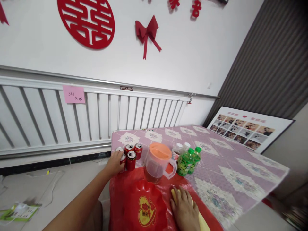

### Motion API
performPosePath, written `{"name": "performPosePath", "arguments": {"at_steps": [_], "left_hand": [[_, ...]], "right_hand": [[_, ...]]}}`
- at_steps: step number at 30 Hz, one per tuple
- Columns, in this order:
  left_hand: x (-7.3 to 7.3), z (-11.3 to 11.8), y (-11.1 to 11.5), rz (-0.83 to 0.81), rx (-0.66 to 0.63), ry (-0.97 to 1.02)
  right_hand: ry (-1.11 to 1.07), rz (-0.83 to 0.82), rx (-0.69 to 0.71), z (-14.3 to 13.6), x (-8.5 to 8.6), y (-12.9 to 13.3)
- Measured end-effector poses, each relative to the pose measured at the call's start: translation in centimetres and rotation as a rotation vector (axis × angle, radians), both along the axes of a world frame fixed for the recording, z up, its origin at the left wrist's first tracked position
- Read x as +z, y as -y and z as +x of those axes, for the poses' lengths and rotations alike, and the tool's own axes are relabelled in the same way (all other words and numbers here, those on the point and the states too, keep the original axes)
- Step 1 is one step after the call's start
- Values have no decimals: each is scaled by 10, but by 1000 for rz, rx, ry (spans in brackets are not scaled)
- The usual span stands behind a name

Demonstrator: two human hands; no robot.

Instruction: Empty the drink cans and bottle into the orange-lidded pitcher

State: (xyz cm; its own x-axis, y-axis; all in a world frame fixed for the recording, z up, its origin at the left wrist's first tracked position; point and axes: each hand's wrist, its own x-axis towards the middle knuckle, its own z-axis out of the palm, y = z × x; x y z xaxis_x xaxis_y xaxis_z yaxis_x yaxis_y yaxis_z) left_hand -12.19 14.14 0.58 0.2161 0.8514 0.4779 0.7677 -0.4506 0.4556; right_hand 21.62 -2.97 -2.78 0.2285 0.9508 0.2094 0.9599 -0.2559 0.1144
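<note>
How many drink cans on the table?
5 visible: back-left can, back-middle can, back-right can, front-right can, and front-left can, partly covered by the left hand. More could be hidden behind it.

We see red cans (131, 164) with silver tops (131, 154), a clear jug (150, 165) under an orange lid (160, 151), and green bottles (184, 164). We see a red dish (132, 203) with a yellow heart-like print (146, 212), a yellow cloth (203, 223), and a lilac tablecloth (213, 162) patterned with cream floral diamonds (256, 170).
</note>
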Motion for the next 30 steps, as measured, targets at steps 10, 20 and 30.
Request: {"name": "performPosePath", "arguments": {"at_steps": [10,20,30], "left_hand": [[12,-5,18,18,-89,20],[42,17,88,-87,-191,211],[9,79,148,-179,-206,30]], "right_hand": [[-10,16,5,1,-2,0],[-70,-13,-22,-3,1,0],[-86,25,-14,-3,-6,2]]}}
